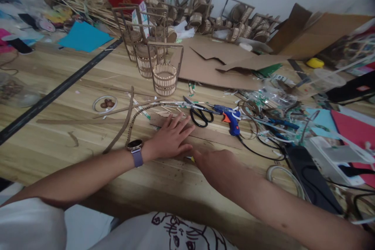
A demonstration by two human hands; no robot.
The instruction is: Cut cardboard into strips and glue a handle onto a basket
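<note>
My left hand (175,136), fingers spread, presses flat on a brown cardboard strip (213,134). Close beside its thumb, my right hand (215,164) is closed around a slim tool with a yellow part (192,159); most of it is hidden, so I cannot tell its kind. Beyond my left fingers lie several thin light sticks (166,109) and black-handled scissors (202,117). A blue hot glue gun (231,119) rests to their right. A curved band of small sticks (137,113) runs from near my left wrist towards the scissors.
Small stick baskets with tall handles (165,80) stand behind my hands. Cardboard sheets (216,68) lie at the back. A ring-shaped dish (104,104) with brown balls sits left. Plastic scraps, cables and a dark phone-like slab (312,179) crowd the right side.
</note>
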